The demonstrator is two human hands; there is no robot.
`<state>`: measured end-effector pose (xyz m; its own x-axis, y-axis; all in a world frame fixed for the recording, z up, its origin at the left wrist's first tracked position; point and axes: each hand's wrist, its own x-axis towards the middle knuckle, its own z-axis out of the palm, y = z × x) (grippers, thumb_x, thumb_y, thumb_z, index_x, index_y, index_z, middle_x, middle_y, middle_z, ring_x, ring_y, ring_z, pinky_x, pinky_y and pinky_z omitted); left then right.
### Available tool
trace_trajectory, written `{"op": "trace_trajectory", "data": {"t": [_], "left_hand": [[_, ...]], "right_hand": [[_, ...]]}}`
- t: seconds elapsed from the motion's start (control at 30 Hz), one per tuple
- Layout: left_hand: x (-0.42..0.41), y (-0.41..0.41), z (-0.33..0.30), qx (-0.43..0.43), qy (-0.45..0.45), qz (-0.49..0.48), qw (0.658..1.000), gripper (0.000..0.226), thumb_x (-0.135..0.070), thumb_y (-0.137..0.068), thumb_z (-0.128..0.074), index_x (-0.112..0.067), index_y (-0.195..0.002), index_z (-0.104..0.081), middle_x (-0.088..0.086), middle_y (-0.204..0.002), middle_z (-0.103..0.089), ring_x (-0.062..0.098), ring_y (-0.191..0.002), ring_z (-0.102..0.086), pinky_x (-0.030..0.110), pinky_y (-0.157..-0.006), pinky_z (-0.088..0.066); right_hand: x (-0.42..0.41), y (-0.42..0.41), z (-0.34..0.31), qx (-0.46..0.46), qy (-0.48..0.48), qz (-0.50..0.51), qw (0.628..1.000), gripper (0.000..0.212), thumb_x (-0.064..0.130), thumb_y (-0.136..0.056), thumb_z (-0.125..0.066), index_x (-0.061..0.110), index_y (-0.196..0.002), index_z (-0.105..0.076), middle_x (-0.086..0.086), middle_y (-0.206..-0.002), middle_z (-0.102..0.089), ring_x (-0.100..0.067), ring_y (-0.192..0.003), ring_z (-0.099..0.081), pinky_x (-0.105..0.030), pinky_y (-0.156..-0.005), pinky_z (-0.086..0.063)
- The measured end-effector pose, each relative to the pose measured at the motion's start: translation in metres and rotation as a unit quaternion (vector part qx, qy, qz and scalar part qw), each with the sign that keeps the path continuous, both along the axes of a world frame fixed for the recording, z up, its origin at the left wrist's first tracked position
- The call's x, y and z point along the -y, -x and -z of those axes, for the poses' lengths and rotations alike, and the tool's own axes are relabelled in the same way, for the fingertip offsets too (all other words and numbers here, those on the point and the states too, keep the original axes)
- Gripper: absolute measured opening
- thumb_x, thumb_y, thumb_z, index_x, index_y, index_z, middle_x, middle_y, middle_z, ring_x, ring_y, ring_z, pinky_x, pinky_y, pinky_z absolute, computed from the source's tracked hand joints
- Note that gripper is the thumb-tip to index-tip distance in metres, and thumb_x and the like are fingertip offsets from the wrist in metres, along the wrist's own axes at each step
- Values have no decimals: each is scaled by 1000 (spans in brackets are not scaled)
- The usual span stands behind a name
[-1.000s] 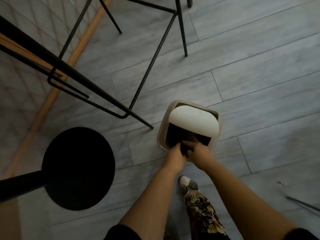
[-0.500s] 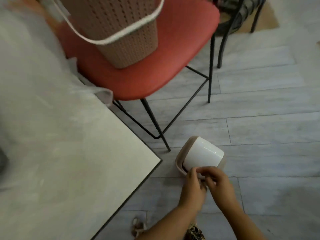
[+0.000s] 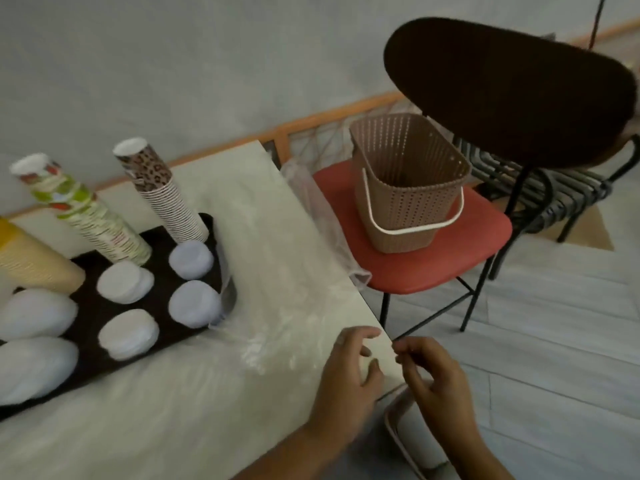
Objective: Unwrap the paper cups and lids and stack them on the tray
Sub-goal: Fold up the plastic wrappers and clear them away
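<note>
Both hands empty, as far as I can see. Left hand [image 3: 349,379] hovers over the tabletop [image 3: 214,393] corner, fingers loosely spread. Right hand [image 3: 440,382] sits just past the edge, fingers curled, thumb and forefinger tips nearly together; whether they pinch anything, I cannot tell. Below it, a bin [image 3: 408,434] on the floor. Clear wrap [image 3: 273,341] lies rumpled across the tabletop. Further left, the dark tray [image 3: 86,271] carries three leaning cup stacks [image 3: 162,195] along its far side and white lid stacks [image 3: 194,303] in front. Beyond the tabletop, a woven basket [image 3: 408,188] stands on a red chair [image 3: 433,265].
</note>
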<state>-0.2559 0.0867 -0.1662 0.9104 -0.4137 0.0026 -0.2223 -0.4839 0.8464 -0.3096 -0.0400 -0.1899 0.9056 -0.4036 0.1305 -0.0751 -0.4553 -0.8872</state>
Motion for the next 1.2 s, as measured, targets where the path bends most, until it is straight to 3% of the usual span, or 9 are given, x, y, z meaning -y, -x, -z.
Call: {"op": "trace_trajectory", "data": {"t": [0.17, 0.33, 0.5, 0.63, 0.8, 0.93, 1.03, 1.13, 1.2], "left_hand": [[-61, -64, -16, 142, 4, -185, 972, 41, -5, -81, -68, -16, -118, -54, 1, -120, -50, 16, -105, -50, 6, -83, -39], [-91, -107, -1, 137, -57, -196, 969, 49, -13, -78, -71, -19, -123, -53, 8, -126, -47, 24, -116, -46, 24, -95, -38], [-93, -119, 9, 46, -128, -156, 978, 52, -22, -85, -65, -20, -132, -44, 7, -134, -40, 23, -127, -34, 29, -106, -24], [-96, -123, 20, -27, -136, -149, 979, 54, -22, -87, -63, -17, -135, -40, 10, -138, -36, 28, -128, -34, 33, -103, -33], [-98, -124, 18, 5, -73, -192, 979, 46, -22, -90, -61, -8, -130, -45, 15, -129, -43, 27, -122, -41, 23, -92, -34], [-99, -128, -16, 50, 70, -246, 965, 26, -23, -93, -56, -9, -115, -52, 6, -105, -54, 10, -85, -52, 17, -75, -40], [-100, -135, -52, -85, 174, -244, 950, 29, -35, -97, -47, -8, -103, -56, 5, -94, -61, 10, -79, -59, 26, -76, -47], [-106, -143, -85, -354, 309, -195, 861, 67, -65, -89, -37, -5, -105, -60, 13, -97, -67, 25, -86, -66, 34, -82, -52], [-117, -142, -100, -439, 373, -104, 811, 90, -81, -79, -25, -6, -111, -64, 18, -113, -66, 35, -103, -63, 43, -92, -48]], "right_hand": [[-39, -65, -30, 62, 69, -60, 994, 34, 3, -82, -67, 33, -97, -61, 16, -103, -56, -1, -93, -57, -14, -82, -45], [-65, -134, -45, 88, 202, 5, 975, 40, 14, -72, -78, 20, -109, -64, -8, -124, -48, -26, -110, -43, -35, -90, -39], [-69, -180, -45, -119, 235, 21, 965, 59, 23, -84, -66, 26, -137, -41, -14, -150, -20, -38, -134, -23, -51, -107, -26], [-62, -195, -32, -193, 205, 1, 959, 61, 9, -87, -56, 28, -141, -32, -11, -142, -32, -36, -121, -41, -50, -102, -34], [-57, -198, -33, -82, 114, 14, 990, 55, -11, -84, -45, 15, -132, -51, -18, -123, -56, -33, -105, -55, -19, -85, -36], [-62, -197, -66, 28, 83, 14, 996, 46, -8, -87, -48, 10, -129, -57, -8, -128, -58, -21, -118, -53, -2, -88, -27], [-71, -189, -102, 108, 31, -33, 993, 46, -7, -87, -48, 13, -127, -58, 0, -127, -58, -12, -120, -53, -5, -99, -34], [-86, -168, -141, 157, -83, -134, 975, 44, -7, -91, -48, 18, -126, -58, 10, -127, -58, -1, -124, -49, -28, -108, -39], [-95, -149, -161, 177, -127, -209, 954, 42, -5, -92, -49, 18, -126, -58, 10, -129, -58, -4, -127, -48, -34, -109, -39]]}}
